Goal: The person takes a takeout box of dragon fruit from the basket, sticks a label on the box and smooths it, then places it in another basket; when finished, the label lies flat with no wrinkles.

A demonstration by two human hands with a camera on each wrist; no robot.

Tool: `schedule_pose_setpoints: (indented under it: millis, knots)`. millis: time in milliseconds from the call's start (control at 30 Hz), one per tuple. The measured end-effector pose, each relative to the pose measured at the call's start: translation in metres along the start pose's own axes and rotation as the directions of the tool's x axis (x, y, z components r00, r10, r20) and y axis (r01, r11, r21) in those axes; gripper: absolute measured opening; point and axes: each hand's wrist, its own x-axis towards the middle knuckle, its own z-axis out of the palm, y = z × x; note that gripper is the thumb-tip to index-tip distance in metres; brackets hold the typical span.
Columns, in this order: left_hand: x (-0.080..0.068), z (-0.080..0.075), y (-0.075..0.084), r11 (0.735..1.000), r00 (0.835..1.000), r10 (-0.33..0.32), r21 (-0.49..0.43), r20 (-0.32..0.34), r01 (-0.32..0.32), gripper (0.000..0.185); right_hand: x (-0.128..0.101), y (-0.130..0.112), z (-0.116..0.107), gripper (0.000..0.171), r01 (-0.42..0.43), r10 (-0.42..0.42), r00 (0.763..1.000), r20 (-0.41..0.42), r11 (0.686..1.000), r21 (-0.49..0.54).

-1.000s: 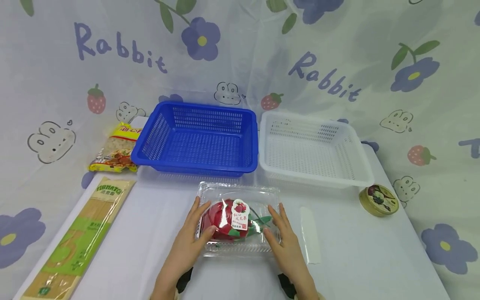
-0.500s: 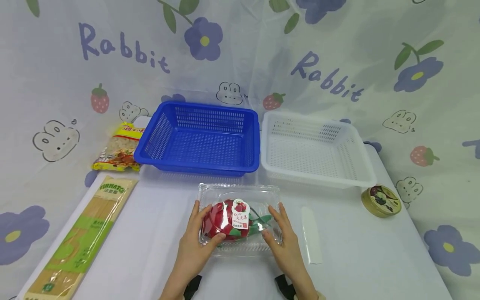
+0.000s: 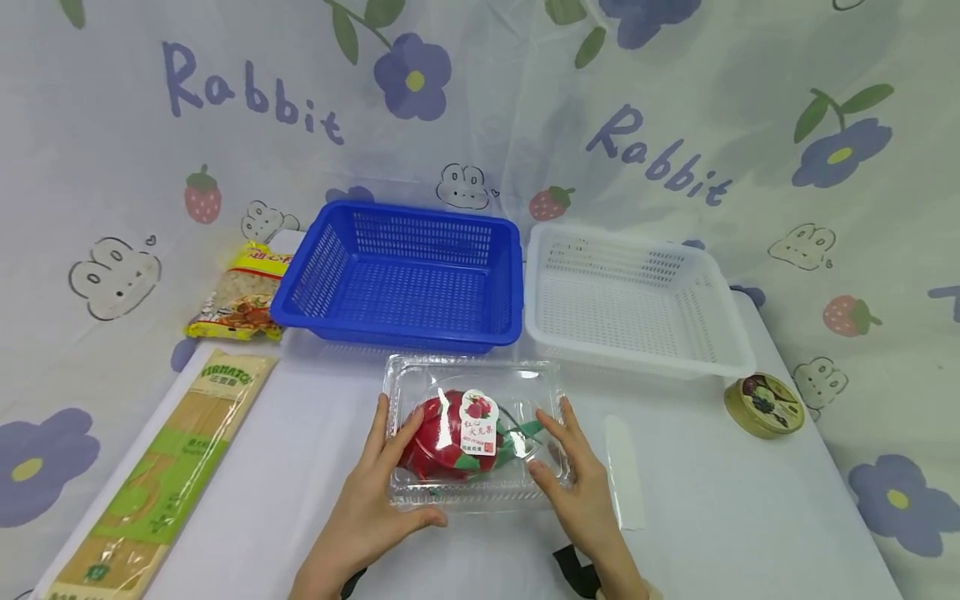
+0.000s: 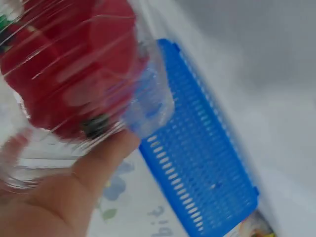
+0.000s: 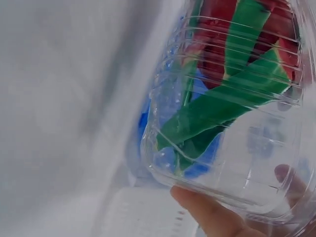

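Hands grip a clear fruit box (image 3: 472, 433) near the tabletop's front edge: left hand (image 3: 367, 500) and right hand (image 3: 581, 487) clamped on opposite ends.

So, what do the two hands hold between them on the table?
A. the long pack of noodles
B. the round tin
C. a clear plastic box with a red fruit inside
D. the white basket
C: the left hand and the right hand grip the two ends of the clear plastic box, and the red fruit shows through its lid.
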Motion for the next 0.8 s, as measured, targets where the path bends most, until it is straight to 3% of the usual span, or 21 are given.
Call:
schedule_pose_setpoints:
  millis: [133,267,500,633,733,800]
  knots:
    - [0.000,-0.008,0.001,0.985,0.984,0.169,0.031,-0.058,-0.167,0.119,0.007,-0.009,-0.009,0.051,0.018,-0.020,0.999,0.028,0.997,0.074]
    - [0.003,-0.013,0.002,0.962,0.956,0.275,0.032,-0.103,-0.273,0.112,0.016,-0.018,-0.016,0.048,0.034,-0.040,0.998,0.041,0.991,0.133]
    - [0.014,-0.025,0.000,0.938,0.929,0.314,-0.091,-0.194,-0.335,0.087,0.037,-0.032,-0.014,0.050,0.154,-0.159,0.987,0.034,0.982,0.113]
    - [0.021,-0.029,-0.006,0.912,0.899,0.355,-0.118,-0.255,-0.394,0.084,0.047,-0.037,-0.008,0.050,0.251,-0.252,0.968,-0.005,0.958,0.138]
    - [0.025,-0.031,-0.008,0.908,0.889,0.348,-0.128,-0.299,-0.399,0.083,0.054,-0.039,-0.006,0.048,0.291,-0.293,0.956,-0.016,0.938,0.188]
    - [0.028,-0.033,-0.008,0.911,0.895,0.313,-0.167,-0.319,-0.378,0.077,0.059,-0.041,-0.004,0.046,0.299,-0.302,0.953,-0.017,0.934,0.198]
